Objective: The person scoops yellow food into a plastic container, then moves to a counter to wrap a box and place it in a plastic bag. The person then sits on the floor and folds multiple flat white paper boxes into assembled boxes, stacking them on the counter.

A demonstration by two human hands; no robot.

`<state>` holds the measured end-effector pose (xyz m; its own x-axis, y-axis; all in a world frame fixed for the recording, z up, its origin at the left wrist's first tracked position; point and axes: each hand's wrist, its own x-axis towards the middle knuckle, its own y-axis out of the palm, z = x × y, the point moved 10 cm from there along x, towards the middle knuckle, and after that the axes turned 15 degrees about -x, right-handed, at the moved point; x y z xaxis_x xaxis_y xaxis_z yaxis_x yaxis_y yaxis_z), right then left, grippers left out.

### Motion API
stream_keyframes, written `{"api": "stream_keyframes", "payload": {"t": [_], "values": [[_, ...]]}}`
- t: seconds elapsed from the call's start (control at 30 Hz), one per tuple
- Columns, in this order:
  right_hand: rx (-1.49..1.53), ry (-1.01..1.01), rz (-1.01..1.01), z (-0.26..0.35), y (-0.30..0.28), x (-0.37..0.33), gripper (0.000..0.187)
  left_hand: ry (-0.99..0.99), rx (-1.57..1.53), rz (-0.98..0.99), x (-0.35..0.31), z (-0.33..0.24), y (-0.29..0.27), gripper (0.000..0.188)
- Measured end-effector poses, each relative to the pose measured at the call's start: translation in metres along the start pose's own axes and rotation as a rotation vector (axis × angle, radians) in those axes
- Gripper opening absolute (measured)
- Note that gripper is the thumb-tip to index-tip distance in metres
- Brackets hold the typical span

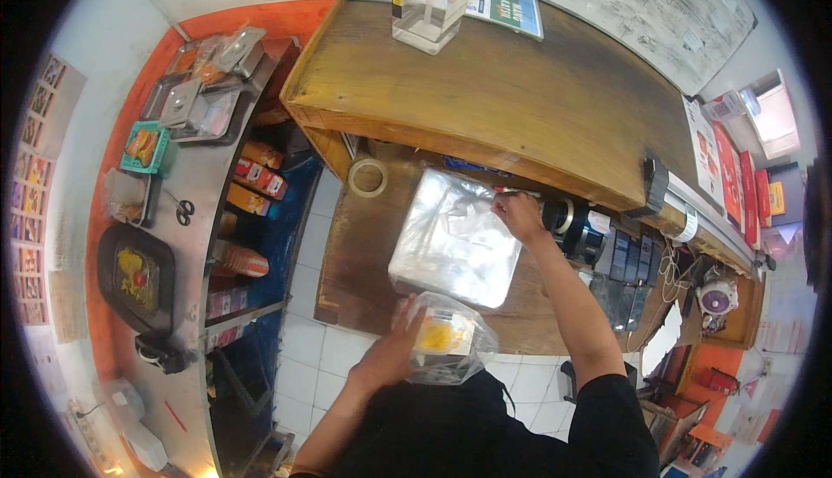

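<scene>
My left hand [387, 355] is closed on the side of a clear plastic bag [477, 352], close to my body. Inside the bag sits a pack with a yellow, food-like content [440, 336]; its exact kind is unclear. Just beyond it, a shiny silver rectangular bundle, wrapped in clear film [455, 240], lies on the brown wooden table [347, 257]. My right hand [518, 215] is over the bundle's far right corner, fingers curled together. What those fingers hold, if anything, cannot be made out.
A tape roll [368, 178] lies left of the bundle, a black device [581, 234] to its right. A raised wooden shelf [485, 97] overhangs the table's far side. The steel counter [186, 253] at left carries scissors [185, 212], a black pan [136, 279] and a green basket [144, 147].
</scene>
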<state>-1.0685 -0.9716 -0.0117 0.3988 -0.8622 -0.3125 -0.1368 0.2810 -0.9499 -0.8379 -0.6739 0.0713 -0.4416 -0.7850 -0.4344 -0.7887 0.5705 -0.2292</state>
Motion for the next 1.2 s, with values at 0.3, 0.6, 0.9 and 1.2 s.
{"api": "stream_keyframes", "payload": {"t": [0.3, 0.6, 0.9, 1.2], "values": [[0.01, 0.131, 0.041, -0.023, -0.001, 0.004, 0.029, 0.024, -0.006, -0.019, 0.007, -0.001, -0.003, 0.117], [-0.154, -0.12, -0.126, 0.01, 0.015, -0.008, 0.026, 0.029, 0.044, -0.03, 0.0, 0.009, 0.003, 0.117], [-0.272, 0.086, -0.136, -0.02, -0.007, 0.0, 0.026, 0.068, 0.076, -0.059, -0.012, 0.02, 0.013, 0.115], [-0.234, 0.004, -0.254, -0.001, 0.014, -0.019, 0.029, 0.074, 0.112, -0.056, -0.012, 0.03, 0.028, 0.114]]}}
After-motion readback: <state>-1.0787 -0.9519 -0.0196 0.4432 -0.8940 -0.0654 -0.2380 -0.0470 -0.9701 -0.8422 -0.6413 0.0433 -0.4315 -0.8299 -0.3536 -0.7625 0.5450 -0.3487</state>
